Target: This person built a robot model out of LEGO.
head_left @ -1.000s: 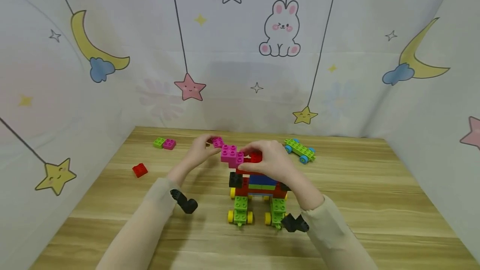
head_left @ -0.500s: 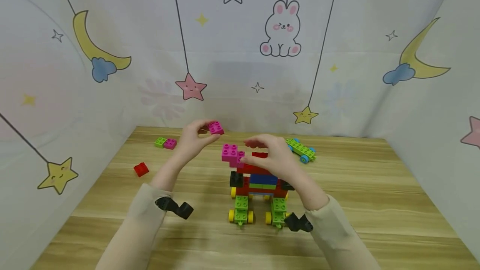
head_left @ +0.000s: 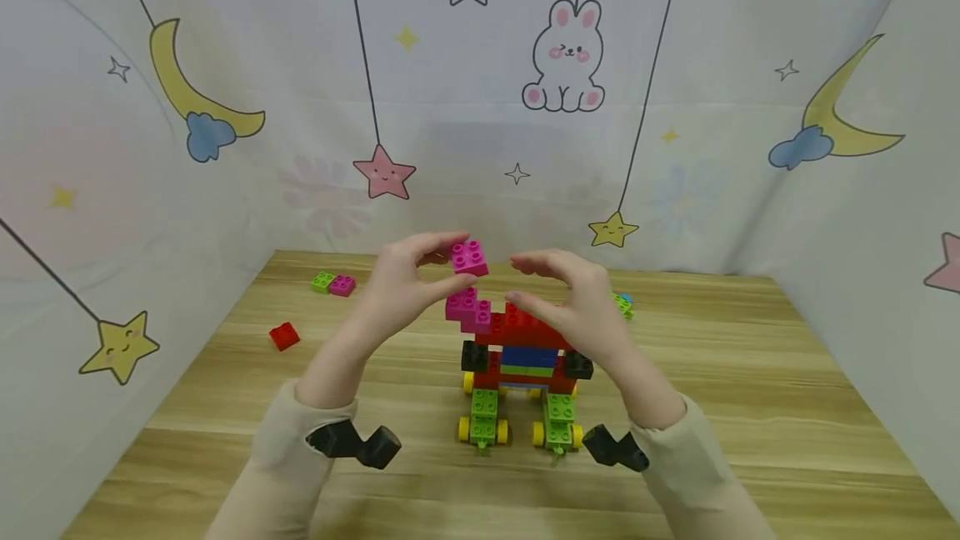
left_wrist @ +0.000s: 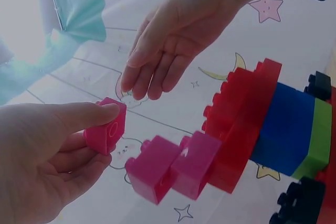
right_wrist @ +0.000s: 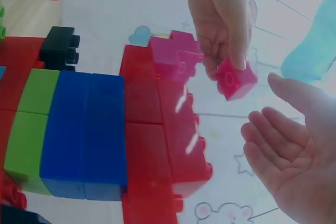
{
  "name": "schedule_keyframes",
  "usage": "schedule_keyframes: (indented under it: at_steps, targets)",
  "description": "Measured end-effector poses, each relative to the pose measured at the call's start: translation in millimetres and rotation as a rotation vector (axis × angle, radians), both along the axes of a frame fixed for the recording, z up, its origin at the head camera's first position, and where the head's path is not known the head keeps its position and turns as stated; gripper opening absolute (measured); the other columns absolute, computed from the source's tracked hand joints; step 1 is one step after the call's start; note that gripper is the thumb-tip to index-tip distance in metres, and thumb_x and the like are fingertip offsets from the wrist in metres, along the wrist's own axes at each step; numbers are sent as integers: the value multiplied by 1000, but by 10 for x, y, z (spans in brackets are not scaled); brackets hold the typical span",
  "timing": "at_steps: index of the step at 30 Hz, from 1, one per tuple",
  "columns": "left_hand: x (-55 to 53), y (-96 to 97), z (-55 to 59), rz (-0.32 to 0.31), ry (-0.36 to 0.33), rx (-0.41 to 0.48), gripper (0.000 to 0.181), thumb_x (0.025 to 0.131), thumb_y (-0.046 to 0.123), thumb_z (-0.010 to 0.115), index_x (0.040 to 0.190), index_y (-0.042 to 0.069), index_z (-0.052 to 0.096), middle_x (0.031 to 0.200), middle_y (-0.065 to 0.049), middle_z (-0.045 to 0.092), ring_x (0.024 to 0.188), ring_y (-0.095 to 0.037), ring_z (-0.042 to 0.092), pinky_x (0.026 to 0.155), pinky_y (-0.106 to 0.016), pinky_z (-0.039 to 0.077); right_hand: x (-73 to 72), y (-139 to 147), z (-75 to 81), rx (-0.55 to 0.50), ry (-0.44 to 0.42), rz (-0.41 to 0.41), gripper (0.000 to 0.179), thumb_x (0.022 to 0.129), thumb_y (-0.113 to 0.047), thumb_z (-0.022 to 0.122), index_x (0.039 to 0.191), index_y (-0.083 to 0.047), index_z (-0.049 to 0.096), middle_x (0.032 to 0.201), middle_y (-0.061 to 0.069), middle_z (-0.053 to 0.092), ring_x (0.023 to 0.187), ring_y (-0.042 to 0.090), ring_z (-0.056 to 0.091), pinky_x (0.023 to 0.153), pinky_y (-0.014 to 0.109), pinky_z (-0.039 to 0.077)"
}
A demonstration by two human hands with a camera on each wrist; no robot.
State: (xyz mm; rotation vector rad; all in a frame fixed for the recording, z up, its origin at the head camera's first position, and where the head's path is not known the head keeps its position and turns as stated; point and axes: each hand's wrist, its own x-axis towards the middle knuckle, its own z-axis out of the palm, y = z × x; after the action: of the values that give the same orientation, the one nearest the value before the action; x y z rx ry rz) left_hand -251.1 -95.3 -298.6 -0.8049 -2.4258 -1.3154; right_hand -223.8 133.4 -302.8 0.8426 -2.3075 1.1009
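My left hand [head_left: 400, 289] pinches a pink brick [head_left: 469, 257] between thumb and fingers, in the air above the built block model [head_left: 529, 361]. Two joined pink bricks [left_wrist: 173, 166] stick out from the left end of the model's red top layer [head_left: 517, 324]. My right hand [head_left: 578, 300] hovers over the model's right side, its fingers apart and holding nothing. Below the red layer are blue bricks [right_wrist: 84, 135], green bricks [right_wrist: 31, 129] and black bricks [head_left: 474, 355]. Green legs [head_left: 484, 415] with yellow wheels [head_left: 538, 433] stand on the table.
A loose red brick [head_left: 284, 336] lies at the table's left. Behind it sit a green brick [head_left: 323, 282] and a pink brick [head_left: 342, 285] side by side. A green wheeled base [head_left: 624, 306] is partly hidden behind my right hand. A patterned cloth [head_left: 480, 148] rises behind the table.
My left hand has lifted the pink brick and carried it right, over the joined pink bricks. My right hand has come off the model and moved up and right.
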Motion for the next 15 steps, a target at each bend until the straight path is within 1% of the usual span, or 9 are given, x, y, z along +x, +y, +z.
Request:
schedule_keyframes:
  at_steps: [3,5,8,11,15]
  targets:
    - [80,88,36,-43,36,13,47,81,10,79,125,0,65,115,-14,70,102,-28,65,90,-42,56,29,49,29,-15,32,13,39,80,-5,79,116,1,68,114,14,70,106,28,66,92,45,54]
    - [126,150,57,-74,49,20,47,80,9,80,124,-1,66,114,-15,71,100,-27,66,87,-41,57,49,84,48,-22,29,28,41,79,-3,79,118,1,67,116,14,70,107,28,65,92,44,54]
    - [185,232,72,-109,42,10,48,80,10,81,124,-1,66,115,-14,71,99,-26,67,84,-39,59,71,148,65,-18,-7,59,44,79,-2,79,121,1,65,119,14,68,108,26,65,93,43,54]
    - [233,306,79,-138,43,-13,48,80,11,80,124,0,66,116,-13,71,102,-24,68,85,-35,58,104,207,73,-3,-64,82,44,80,-3,78,122,-1,64,120,12,67,109,25,65,94,39,54]
    - [284,398,80,-167,52,-41,48,80,13,80,124,0,66,116,-12,71,102,-23,67,86,-35,58,144,277,58,14,-95,79,39,82,-5,77,119,-2,66,117,10,68,106,23,65,93,35,55]
